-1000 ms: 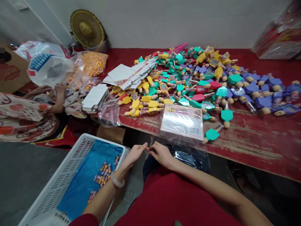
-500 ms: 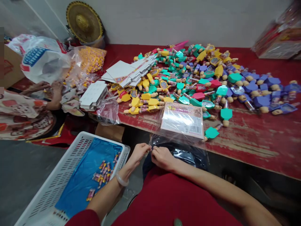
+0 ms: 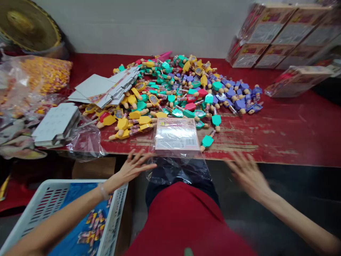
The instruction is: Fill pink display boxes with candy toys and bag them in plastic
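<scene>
A flat printed box (image 3: 176,134) lies at the table's front edge inside a clear plastic bag (image 3: 183,167), whose loose end hangs over the edge above my lap. My left hand (image 3: 133,166) is just left of the bag with its fingers spread, holding nothing. To the right of the bag, my right hand (image 3: 247,174) hovers by the table edge, fingers apart, slightly blurred and holding nothing. Behind the box spreads a pile of small toys (image 3: 170,97) in green, yellow, purple and red, with clear tubes and tan knobs. One green toy (image 3: 207,141) lies beside the box.
White folded cartons (image 3: 57,122) and flat card sheets (image 3: 96,87) lie at left, near a bag of yellow pieces (image 3: 46,73). Wrapped boxes (image 3: 266,53) are stacked at the back right; another wrapped box (image 3: 298,81) leans before them. A white basket (image 3: 50,195) stands below at left.
My hands were together at the bag's open end and have moved apart, one to each side. The view has turned right, bringing the stacked boxes in and leaving the other person out.
</scene>
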`<action>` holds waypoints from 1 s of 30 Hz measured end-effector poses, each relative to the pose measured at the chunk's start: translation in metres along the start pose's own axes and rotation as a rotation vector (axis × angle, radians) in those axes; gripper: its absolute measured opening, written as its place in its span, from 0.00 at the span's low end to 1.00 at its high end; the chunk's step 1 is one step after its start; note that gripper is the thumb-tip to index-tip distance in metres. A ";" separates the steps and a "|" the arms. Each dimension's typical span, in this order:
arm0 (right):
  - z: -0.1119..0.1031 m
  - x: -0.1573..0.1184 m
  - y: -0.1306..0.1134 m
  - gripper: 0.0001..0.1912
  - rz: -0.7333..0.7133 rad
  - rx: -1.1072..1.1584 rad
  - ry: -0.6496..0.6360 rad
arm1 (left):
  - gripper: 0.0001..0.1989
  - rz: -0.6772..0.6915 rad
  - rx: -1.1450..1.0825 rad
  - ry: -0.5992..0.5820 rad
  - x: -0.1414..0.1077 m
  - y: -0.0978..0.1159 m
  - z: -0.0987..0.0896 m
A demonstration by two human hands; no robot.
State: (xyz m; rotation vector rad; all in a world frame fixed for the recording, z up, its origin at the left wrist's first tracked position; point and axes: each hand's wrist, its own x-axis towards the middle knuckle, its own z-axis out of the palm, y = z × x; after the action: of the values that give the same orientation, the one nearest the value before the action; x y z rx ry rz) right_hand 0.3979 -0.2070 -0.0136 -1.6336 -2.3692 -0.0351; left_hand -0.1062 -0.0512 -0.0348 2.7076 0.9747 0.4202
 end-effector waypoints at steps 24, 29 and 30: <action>0.110 0.116 -0.066 0.29 1.230 1.005 0.549 | 0.30 -0.956 -0.923 0.520 0.086 0.033 0.064; 0.094 0.118 -0.080 0.27 1.030 1.128 0.415 | 0.33 -0.971 -1.444 0.283 0.076 0.051 0.040; 0.086 0.113 -0.081 0.28 0.983 1.252 0.408 | 0.36 -0.963 -1.484 0.240 0.072 0.052 0.034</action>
State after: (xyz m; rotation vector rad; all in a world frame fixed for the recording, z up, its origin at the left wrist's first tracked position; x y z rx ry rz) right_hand 0.2683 -0.1185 -0.0602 -1.5698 -0.6899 0.9488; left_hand -0.0111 -0.0483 -0.0369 0.7805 1.1522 0.7879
